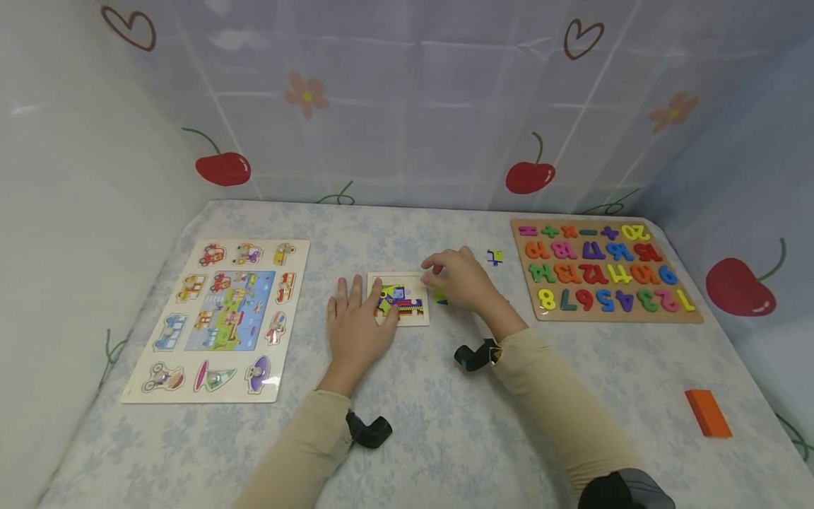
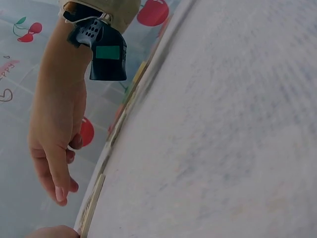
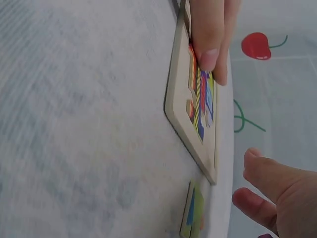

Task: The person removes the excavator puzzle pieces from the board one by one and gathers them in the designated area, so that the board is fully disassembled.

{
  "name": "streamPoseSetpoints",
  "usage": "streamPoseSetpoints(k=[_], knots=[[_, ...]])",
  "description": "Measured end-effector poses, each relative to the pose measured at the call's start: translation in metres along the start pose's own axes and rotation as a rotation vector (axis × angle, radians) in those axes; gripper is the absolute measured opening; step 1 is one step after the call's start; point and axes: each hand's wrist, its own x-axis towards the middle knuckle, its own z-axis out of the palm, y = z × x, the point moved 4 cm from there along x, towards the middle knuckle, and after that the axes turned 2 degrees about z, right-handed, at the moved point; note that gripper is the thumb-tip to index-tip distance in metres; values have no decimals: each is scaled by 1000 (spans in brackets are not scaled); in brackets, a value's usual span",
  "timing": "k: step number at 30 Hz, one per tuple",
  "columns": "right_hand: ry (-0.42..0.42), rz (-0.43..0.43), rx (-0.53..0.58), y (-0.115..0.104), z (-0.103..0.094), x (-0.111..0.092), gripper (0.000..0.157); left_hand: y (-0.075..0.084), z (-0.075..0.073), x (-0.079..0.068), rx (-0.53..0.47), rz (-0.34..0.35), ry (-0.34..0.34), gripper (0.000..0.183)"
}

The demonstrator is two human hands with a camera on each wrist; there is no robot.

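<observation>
My left hand (image 1: 358,332) rests with spread fingers on the left side of a small wooden picture puzzle (image 1: 416,279). Its thumb touches the colourful pieces in the tray, as the right wrist view also shows. Just past the puzzle's right edge hovers my right hand (image 1: 463,279), fingers loosely bent. In the right wrist view the thumb and a finger (image 3: 255,206) stand apart, with nothing visible between them. A green and blue puzzle piece (image 3: 193,210) lies on the table beside the tray, partly under the right hand in the head view. Another yellow-green and purple piece (image 1: 494,256) lies farther right.
At the left lies a large puzzle board (image 1: 289,283) with vehicles and toys. A wooden number board (image 1: 617,317) with coloured numerals and signs lies at the right. An orange block (image 1: 709,413) is near the table's right edge. A printed curtain (image 1: 407,106) stands behind the table.
</observation>
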Motion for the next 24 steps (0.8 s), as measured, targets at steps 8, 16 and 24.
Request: streamPoseSetpoints(k=[8,16,24], knots=[[-62,-80,-41,-24,20,6,27,0,-1,-1,4,8,1,69],[-78,-150,-127,-36,30,8,26,0,-1,0,28,12,-12,71],[-91,-139,-145,-36,34,8,28,2,-2,0,41,20,-17,71]])
